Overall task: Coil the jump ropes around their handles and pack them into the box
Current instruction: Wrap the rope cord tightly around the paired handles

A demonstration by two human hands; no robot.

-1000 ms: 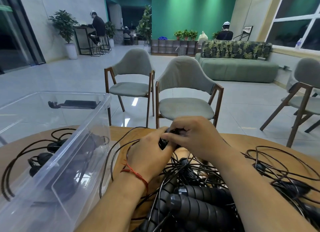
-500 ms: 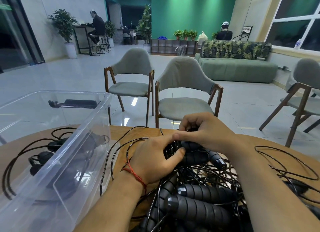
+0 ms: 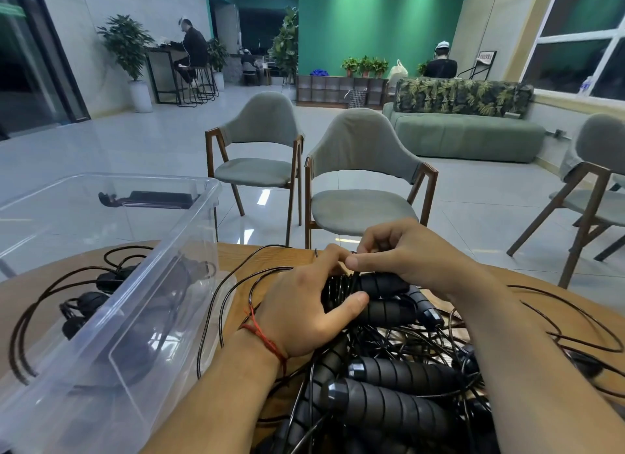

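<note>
Handles (image 3: 382, 298) lifted into view, left hand (image 3: 297, 315) fingers (image 3: 329, 260) gripping them, right hand (image 3: 416, 254) fingers (image 3: 372, 242) pinching cord (image 3: 227, 273)

- Left grip (image 3: 304, 313), red thread at the wrist, curls around two black ribbed handles (image 3: 385, 296) held side by side.
- Right grip (image 3: 409, 255) pinches the thin cord (image 3: 338, 286) at the handles' wound end.
- Tangled jump ropes (image 3: 389, 403) lie heaped on the wooden desk (image 3: 236, 255).
- Clear plastic box (image 3: 189, 237) stands to the left; black ropes (image 3: 91, 299) show through its walls.
</note>
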